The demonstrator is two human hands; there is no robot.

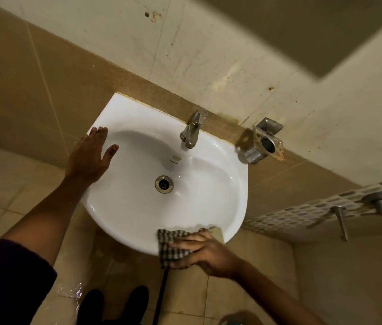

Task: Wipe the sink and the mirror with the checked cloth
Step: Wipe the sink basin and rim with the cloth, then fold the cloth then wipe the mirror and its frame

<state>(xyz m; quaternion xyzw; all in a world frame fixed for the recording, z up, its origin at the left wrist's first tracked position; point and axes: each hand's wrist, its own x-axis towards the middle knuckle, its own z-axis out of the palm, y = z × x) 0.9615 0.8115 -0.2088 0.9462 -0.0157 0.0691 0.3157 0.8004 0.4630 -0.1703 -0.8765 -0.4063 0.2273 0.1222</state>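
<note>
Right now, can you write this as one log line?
step: wiping sink front rim | right hand: pressing checked cloth | left hand: flat on rim

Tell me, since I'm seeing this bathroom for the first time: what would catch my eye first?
The bright white sink fills the middle, standing out against dull tan tiles. At its near rim the right hand presses the checked cloth onto the edge, while the left hand lies flat on the far-left rim. Above the basin stands a metal tap, and right of it a rusty wall bracket.
</note>
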